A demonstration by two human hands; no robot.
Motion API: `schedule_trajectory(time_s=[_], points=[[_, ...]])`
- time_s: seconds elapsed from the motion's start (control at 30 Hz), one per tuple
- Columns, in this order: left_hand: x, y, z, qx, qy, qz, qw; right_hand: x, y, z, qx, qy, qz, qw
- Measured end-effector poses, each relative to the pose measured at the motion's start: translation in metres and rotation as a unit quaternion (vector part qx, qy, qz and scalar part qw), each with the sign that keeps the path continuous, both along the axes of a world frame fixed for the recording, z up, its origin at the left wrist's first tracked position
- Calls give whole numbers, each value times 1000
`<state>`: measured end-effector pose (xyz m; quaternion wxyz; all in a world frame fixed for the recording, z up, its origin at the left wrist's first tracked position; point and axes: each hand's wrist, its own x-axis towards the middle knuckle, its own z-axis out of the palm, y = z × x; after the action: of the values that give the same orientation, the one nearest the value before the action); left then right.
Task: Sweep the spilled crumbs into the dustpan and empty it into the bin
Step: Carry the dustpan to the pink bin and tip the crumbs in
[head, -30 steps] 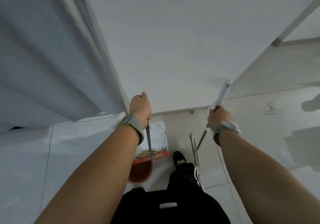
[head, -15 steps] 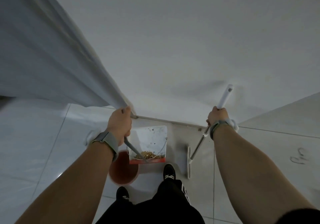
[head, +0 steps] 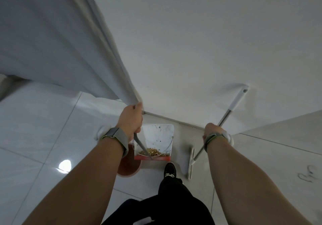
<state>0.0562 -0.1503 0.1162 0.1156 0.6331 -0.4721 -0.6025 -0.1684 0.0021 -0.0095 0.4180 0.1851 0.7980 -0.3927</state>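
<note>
My left hand [head: 130,120] grips the grey upright handle of a white dustpan [head: 157,134] with a red rear edge. Brown crumbs [head: 153,152] lie heaped at the pan's back. The pan hangs just right of a round reddish-brown bin [head: 128,167], partly hidden under my left wrist. My right hand [head: 213,132] is closed around the metal shaft of a broom [head: 231,108] with a white grip. Its flat white head [head: 191,163] rests on the floor by my black shoe [head: 169,170].
A white curtain [head: 57,47] hangs at the left, its edge touching my left hand. A white wall [head: 191,41] stands straight ahead, meeting the glossy tiled floor [head: 34,137]. A dark scribble [head: 307,173] marks the floor at the right.
The view has swung left over the second. The dustpan went from above the bin to just right of it, and the bin shows more. The broom hand slid lower on the shaft.
</note>
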Motion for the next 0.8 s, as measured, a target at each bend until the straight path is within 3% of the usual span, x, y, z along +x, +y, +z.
schedule_trajectory(time_s=[0.1,0.17,0.27,0.37,0.47,0.6,0.7,0.8], points=[[23,9,10,-14,19,16,1000,36,-18,-8,11,-3,203,979],[39,18,16,-13,40,23,999,78,-35,16,27,-23,392,919],[49,22,27,-16,74,28,997,144,-56,71,-115,-112,474,866],[97,31,43,-25,113,37,993,228,-50,95,-168,-149,581,783],[151,44,54,-29,101,25,994,295,-35,94,-144,-53,651,744],[263,80,43,-41,76,147,985,395,-7,91,-90,154,786,592],[325,109,16,-93,-21,275,957,450,7,80,-49,230,853,466],[369,139,-15,-126,-110,330,929,494,21,69,-14,232,902,364]])
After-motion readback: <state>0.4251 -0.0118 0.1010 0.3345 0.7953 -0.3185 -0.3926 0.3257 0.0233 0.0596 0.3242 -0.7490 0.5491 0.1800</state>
